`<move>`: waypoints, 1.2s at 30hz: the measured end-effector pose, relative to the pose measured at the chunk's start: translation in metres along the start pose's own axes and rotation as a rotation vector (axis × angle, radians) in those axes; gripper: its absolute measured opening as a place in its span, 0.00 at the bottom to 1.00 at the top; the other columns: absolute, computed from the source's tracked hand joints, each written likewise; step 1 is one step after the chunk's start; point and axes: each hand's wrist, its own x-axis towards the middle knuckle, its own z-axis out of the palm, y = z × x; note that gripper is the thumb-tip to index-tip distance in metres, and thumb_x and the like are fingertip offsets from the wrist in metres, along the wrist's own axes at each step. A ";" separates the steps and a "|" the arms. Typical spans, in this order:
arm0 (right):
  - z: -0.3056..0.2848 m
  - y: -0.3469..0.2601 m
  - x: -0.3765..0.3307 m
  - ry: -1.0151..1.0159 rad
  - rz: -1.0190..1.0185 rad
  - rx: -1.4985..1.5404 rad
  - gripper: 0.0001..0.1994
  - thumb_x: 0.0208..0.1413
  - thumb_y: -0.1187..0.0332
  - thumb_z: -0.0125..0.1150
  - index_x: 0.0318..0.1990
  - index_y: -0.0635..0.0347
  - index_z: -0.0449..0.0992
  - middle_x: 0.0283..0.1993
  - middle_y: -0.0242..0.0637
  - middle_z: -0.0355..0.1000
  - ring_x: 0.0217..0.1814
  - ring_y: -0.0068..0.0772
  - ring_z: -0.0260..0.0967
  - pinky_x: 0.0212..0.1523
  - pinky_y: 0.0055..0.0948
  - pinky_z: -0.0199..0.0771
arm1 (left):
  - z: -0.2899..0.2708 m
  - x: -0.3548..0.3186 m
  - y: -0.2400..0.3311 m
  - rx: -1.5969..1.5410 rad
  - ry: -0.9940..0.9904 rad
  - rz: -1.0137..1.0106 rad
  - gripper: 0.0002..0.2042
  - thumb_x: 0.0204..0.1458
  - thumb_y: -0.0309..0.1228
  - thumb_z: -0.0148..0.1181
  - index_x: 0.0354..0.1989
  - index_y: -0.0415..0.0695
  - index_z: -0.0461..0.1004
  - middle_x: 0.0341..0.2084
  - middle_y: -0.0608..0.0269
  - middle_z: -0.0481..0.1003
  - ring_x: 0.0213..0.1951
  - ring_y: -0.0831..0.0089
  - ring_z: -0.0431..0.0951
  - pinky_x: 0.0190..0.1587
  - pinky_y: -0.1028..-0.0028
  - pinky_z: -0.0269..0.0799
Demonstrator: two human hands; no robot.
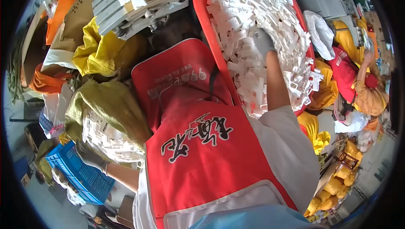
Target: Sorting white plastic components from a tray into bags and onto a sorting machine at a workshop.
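Note:
My right hand [263, 42], in a grey-white glove, reaches into a heap of small white plastic parts [240, 1]. They fill a long red tub [205, 7]. Its fingers are hidden against the parts, so their grip does not show. To the left, an olive woven sack [105, 98] with its mouth folded back holds more white parts [107, 134]. Beside the sack's lower edge is my gloved left hand [90, 157], between the sack and a blue plastic crate [80, 174]. Its fingers lie in shadow along the sack's edge; whether they grip it cannot be made out.
A grey metal machine [143, 7] stands ahead, with a yellow sack [95, 49] and a cardboard box [78, 18] to its left. At the right, another person in red and tan clothing [367, 92] works among yellow sacks [325, 83]. A red apron [202, 157] covers my front.

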 end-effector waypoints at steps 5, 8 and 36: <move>0.054 0.007 -0.007 0.000 -0.167 -0.695 0.19 0.49 0.70 0.52 0.51 0.46 0.73 0.61 0.31 0.60 0.61 0.43 0.58 0.54 0.38 0.66 | 0.027 0.017 0.063 -0.156 -0.083 0.058 0.12 0.58 0.29 0.51 0.47 0.38 0.75 0.43 0.58 0.77 0.41 0.70 0.77 0.45 0.74 0.72; 0.073 0.053 0.008 0.021 -0.318 -0.735 0.16 0.47 0.67 0.54 0.46 0.48 0.74 0.56 0.32 0.63 0.59 0.41 0.59 0.55 0.39 0.65 | 0.036 0.024 0.094 -0.203 -0.161 0.080 0.13 0.58 0.29 0.52 0.47 0.37 0.74 0.43 0.58 0.77 0.42 0.70 0.76 0.46 0.75 0.71; -0.081 -0.102 -0.050 0.001 0.327 0.795 0.19 0.57 0.74 0.53 0.57 0.55 0.65 0.50 0.39 0.66 0.50 0.20 0.63 0.45 0.20 0.66 | 0.138 0.113 0.367 -0.477 -0.528 0.769 0.20 0.43 0.36 0.67 0.46 0.46 0.74 0.36 0.55 0.78 0.37 0.60 0.79 0.41 0.68 0.73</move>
